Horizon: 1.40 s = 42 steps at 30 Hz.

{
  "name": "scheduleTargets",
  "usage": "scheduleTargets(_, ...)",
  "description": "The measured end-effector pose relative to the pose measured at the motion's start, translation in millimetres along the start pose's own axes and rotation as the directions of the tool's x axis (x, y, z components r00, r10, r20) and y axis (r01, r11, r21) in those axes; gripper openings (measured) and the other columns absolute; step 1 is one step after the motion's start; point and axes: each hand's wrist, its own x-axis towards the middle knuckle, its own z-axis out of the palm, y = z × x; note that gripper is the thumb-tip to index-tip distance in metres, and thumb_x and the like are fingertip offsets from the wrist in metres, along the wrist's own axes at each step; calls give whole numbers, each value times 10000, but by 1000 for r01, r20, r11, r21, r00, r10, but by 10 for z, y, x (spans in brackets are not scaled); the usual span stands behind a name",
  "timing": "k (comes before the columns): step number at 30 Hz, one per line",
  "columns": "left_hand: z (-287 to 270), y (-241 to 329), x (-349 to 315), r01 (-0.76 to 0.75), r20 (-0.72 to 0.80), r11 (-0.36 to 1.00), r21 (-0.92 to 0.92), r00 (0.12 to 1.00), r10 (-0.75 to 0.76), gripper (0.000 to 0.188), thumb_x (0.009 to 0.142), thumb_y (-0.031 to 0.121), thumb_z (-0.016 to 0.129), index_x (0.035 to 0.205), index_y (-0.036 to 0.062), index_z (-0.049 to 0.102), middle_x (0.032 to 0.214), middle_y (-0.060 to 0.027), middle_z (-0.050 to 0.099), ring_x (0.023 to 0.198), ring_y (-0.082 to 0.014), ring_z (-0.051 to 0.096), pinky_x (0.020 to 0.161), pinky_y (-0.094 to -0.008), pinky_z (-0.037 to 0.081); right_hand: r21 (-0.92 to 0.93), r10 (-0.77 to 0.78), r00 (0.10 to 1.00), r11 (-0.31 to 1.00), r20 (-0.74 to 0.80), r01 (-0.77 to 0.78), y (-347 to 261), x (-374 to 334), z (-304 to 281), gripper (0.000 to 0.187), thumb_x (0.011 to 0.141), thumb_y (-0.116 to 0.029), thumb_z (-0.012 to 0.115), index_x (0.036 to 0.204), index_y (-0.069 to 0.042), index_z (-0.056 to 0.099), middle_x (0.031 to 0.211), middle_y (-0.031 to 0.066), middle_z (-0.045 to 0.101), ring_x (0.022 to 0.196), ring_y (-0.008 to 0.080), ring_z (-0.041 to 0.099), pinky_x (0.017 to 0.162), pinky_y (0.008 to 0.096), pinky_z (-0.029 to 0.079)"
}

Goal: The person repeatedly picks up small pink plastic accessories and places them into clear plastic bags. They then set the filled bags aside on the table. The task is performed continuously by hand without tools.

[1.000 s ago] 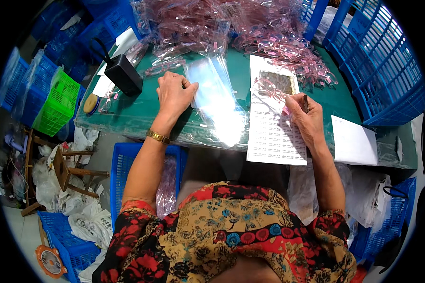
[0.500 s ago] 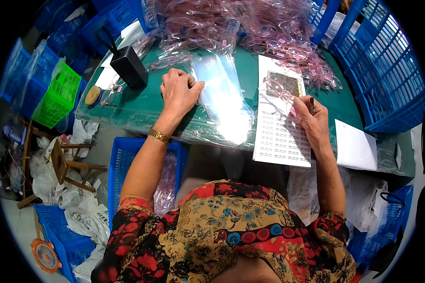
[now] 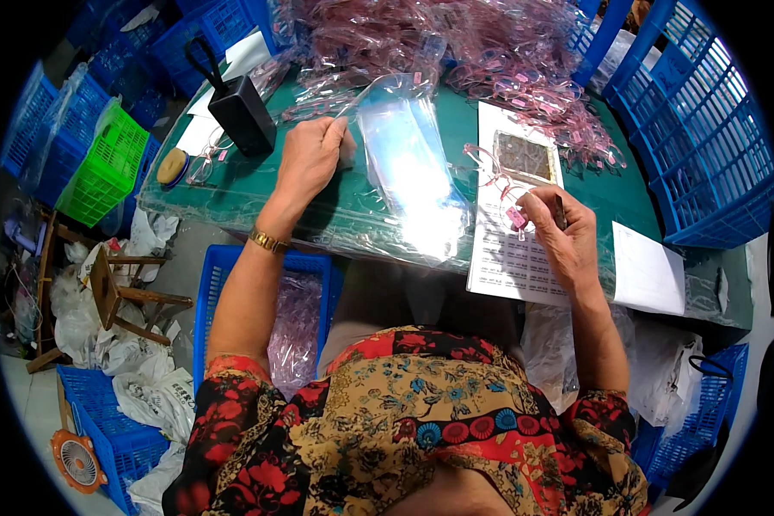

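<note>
My right hand pinches a pair of pink-framed eyeglasses with a small pink tag hanging off it. A slim dark stick-like tool is tucked between the same fingers. Beneath lies a white sheet of printed labels, with a dark framed patch at its far end. My left hand is closed at the thumb and fingertips on the edge of a clear plastic bag, raised from a stack of shiny clear bags. Glare whitens the stack's near end.
Bagged pink eyeglasses heap along the table's far side, loose ones at right. A black box with a strap and a round sponge pad stand left. A tall blue crate borders the right; another sits below the table.
My left hand has drawn back slightly left, lifting the top bag's edge. My right hand has shifted a little left and nearer, turning the eyeglasses and bringing their tag into view.
</note>
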Motion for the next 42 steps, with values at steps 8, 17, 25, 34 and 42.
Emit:
scheduleTargets(8, 93, 295, -295, 361, 237, 538, -762, 928, -287, 385, 961, 339, 544, 774, 4, 575, 714, -109, 624, 675, -213, 688, 579, -311, 589, 198, 39, 999, 979, 31, -44, -114, -144, 205, 190, 928, -136, 621, 1037, 18, 625, 807, 6, 646, 712, 45, 541, 613, 180, 407)
scheduleTargets(17, 215, 539, -466, 479, 418, 114, -870, 841, -345, 361, 971, 296, 531, 1011, -53, 614, 1062, -241, 643, 975, -321, 668, 812, -384, 587, -304, -519, 845, 832, -128, 465, -73, -359, 402, 237, 796, 51, 682, 1022, 24, 615, 791, 108, 674, 638, 120, 617, 561, 224, 465)
scheduleTargets(25, 265, 661, -498, 467, 441, 2, -884, 837, -324, 418, 985, 316, 500, 1154, -65, 536, 1147, -252, 609, 1005, -300, 659, 818, -369, 594, -427, -644, 764, 699, -26, 574, -55, -364, 509, 346, 725, 61, 726, 1046, 21, 601, 805, 138, 678, 633, 243, 662, 527, 279, 495)
scheduleTargets(34, 381, 766, -536, 506, 479, 88, -858, 850, -220, 434, 998, 331, 467, 1182, -55, 535, 1115, -229, 634, 1009, -293, 659, 838, -373, 576, -392, -587, 809, 752, -34, 530, -33, -362, 538, 381, 735, 42, 739, 1088, 4, 601, 790, 132, 674, 596, 192, 634, 517, 260, 476)
scheduleTargets(42, 592, 1023, -643, 501, 493, 214, -838, 865, -94, 469, 1005, 357, 441, 1232, -49, 507, 1109, -215, 643, 1021, -280, 655, 866, -362, 552, -80, -339, 914, 941, -223, 329, -1, -382, 621, 453, 853, 6, 676, 1273, -18, 508, 751, 63, 678, 618, 46, 564, 559, 181, 421)
